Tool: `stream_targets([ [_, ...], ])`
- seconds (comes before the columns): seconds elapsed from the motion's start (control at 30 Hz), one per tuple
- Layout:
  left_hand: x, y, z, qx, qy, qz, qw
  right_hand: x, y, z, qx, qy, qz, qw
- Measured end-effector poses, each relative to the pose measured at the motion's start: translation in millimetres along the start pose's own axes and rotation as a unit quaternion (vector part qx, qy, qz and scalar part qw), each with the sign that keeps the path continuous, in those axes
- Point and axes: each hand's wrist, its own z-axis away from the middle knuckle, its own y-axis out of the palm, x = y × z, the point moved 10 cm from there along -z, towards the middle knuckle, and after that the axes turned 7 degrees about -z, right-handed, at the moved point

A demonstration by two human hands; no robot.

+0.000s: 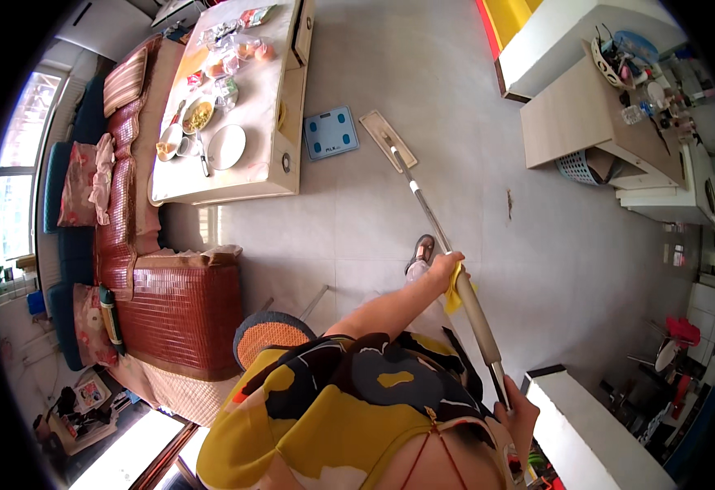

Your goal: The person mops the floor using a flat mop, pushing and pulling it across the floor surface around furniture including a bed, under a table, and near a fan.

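Note:
A flat mop (478, 327) slants from my body toward the far floor, its long beige-and-silver pole held in both hands. My left hand (446, 271) is wrapped round the middle of the pole, with a yellow cloth (454, 297) showing just beneath it. Closer to my body, my right hand (521, 415) grips the pole's upper end. The rectangular beige mop head (406, 152) lies on the grey tiled floor (374, 216), just right of a light blue bathroom scale (331, 133).
At the far left stands a table (272, 98) with plates, food and bags. A red-brown mat-covered sofa (182, 314) and a round stool (274, 336) are on my left. A wooden cabinet (574, 114) stands far right, a white ledge (586, 425) near right. A dark mark (509, 204) shows on the floor.

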Motion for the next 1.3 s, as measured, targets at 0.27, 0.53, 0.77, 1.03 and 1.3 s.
stream_targets([
  [0.27, -121.4, 10.7, -70.9, -0.111, 0.087, -0.081, 0.987, 50.4, -1.6, -133.2, 0.038, -0.124, 0.040, 0.991],
  [0.53, -245.4, 19.4, -110.8, -0.142, 0.214, -0.164, 0.952, 132.4, -24.9, -234.9, 0.102, -0.179, 0.103, 0.973],
  [0.77, -298.2, 57.6, -70.3, 0.028, 0.105, 0.095, 0.989, 239.3, -75.2, -276.9, 0.099, -0.242, 0.311, 0.914],
  [1.03, -427.1, -26.2, -97.7, -0.179, 0.172, 0.027, 0.968, 354.3, -88.3, -345.3, 0.136, -0.297, 0.454, 0.829],
  [1.3, -409.3, -0.1, -87.0, -0.138, 0.121, 0.129, 0.975, 393.4, -118.1, -378.9, 0.213, -0.214, 0.508, 0.807],
])
